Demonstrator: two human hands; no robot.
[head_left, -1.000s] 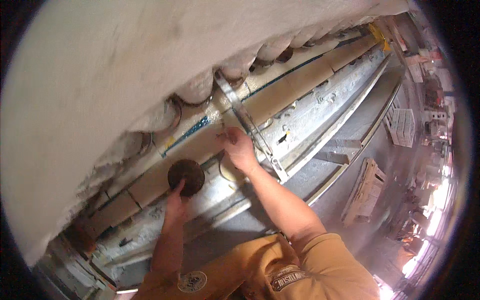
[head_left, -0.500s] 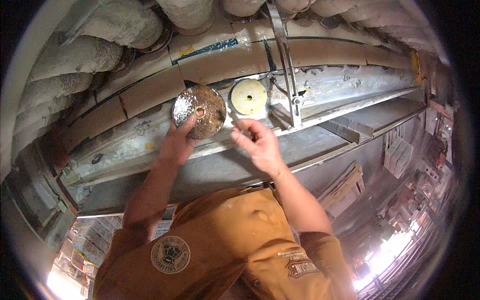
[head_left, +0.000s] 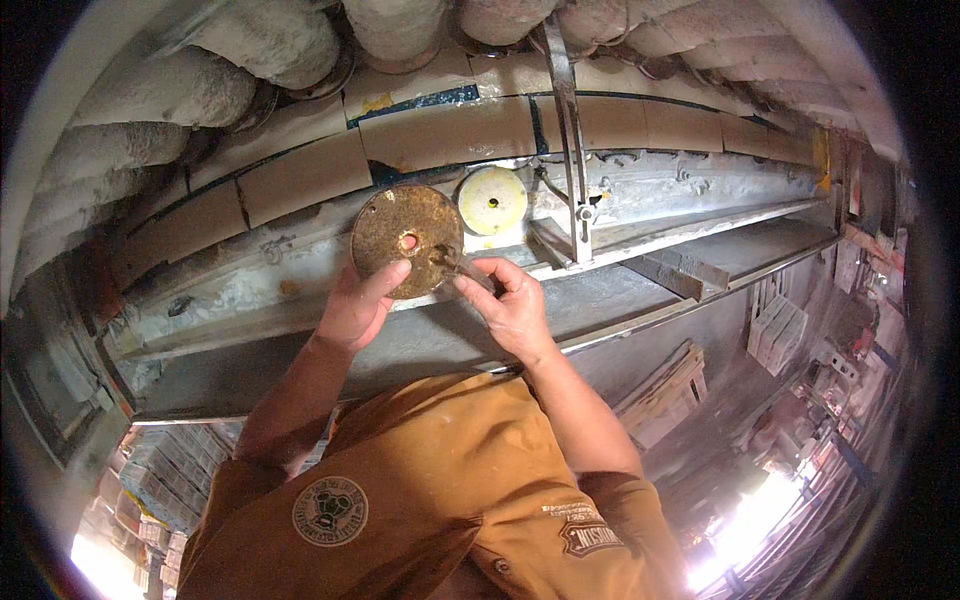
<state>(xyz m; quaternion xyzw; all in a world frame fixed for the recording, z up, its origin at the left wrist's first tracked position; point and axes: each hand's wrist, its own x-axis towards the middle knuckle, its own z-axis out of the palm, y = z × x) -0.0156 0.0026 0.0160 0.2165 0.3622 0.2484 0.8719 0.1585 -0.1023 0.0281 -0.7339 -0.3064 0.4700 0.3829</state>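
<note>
My left hand (head_left: 358,310) grips a round brown disc (head_left: 392,222) from below, its thumb lying across the disc's face. The disc has a hole at its centre and a crusted, mottled surface. In my right hand (head_left: 510,310) is a thin flat greyish strip (head_left: 468,268), pinched between thumb and fingers. The strip's upper end meets the disc's lower right part, next to a dark patch; its exact shape is partly hidden. Just right of the disc stands a pale yellow disc (head_left: 493,200) with a small dark centre hole, leaning upright against the grey machine body.
A slotted metal bracket (head_left: 574,150) rises right of the yellow disc. A long metal ledge (head_left: 680,226) crosses ahead, with a grey trough (head_left: 520,312) below it. Brown panels (head_left: 440,130) and dusty rounded rollers (head_left: 255,50) stand above. Pallets (head_left: 660,395) lie lower right.
The disc has tilted, losing its bright glare. My right hand has brought the strip from beside the disc onto its lower right part. The view has shifted slightly.
</note>
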